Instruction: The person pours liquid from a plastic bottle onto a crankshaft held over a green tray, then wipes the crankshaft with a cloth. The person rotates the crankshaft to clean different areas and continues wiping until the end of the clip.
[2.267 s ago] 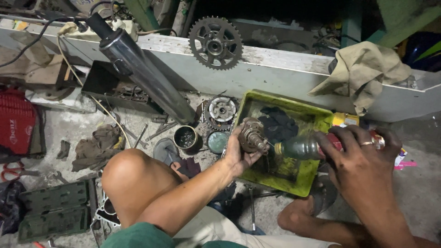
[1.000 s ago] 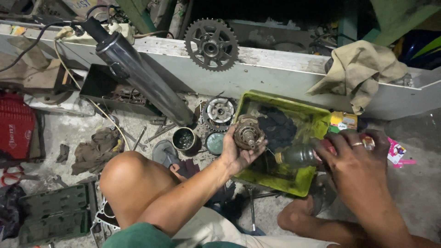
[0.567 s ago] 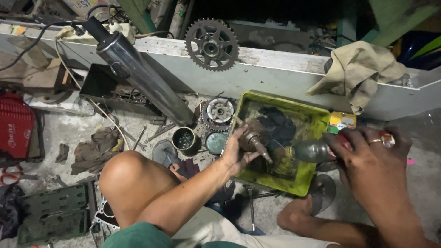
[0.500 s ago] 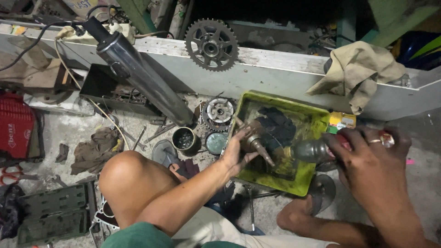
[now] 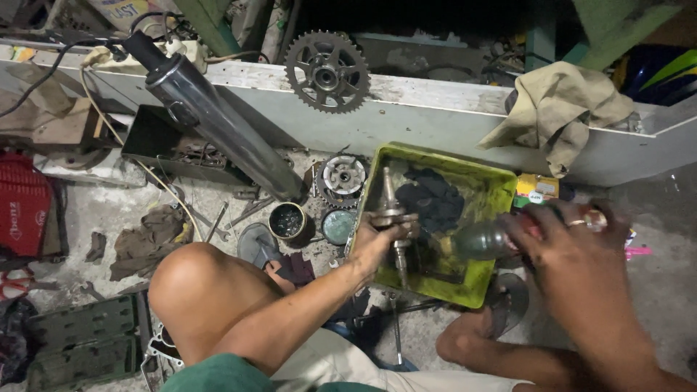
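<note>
— What is each grip holding?
— The left hand (image 5: 377, 236) is clasping one shafted metal part (image 5: 392, 218) over the one green tray (image 5: 501, 190); the right hand (image 5: 573, 250) is wrapping one bottle (image 5: 479, 239) just beside it.

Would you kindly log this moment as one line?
left hand: grips shaft part | right hand: holds bottle | both over green tray

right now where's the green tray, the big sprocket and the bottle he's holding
green tray (image 5: 485, 190): head view, on its bare far-right rim.
big sprocket (image 5: 327, 71): head view, on its hub.
bottle (image 5: 475, 240): head view, on its grey body.
</note>
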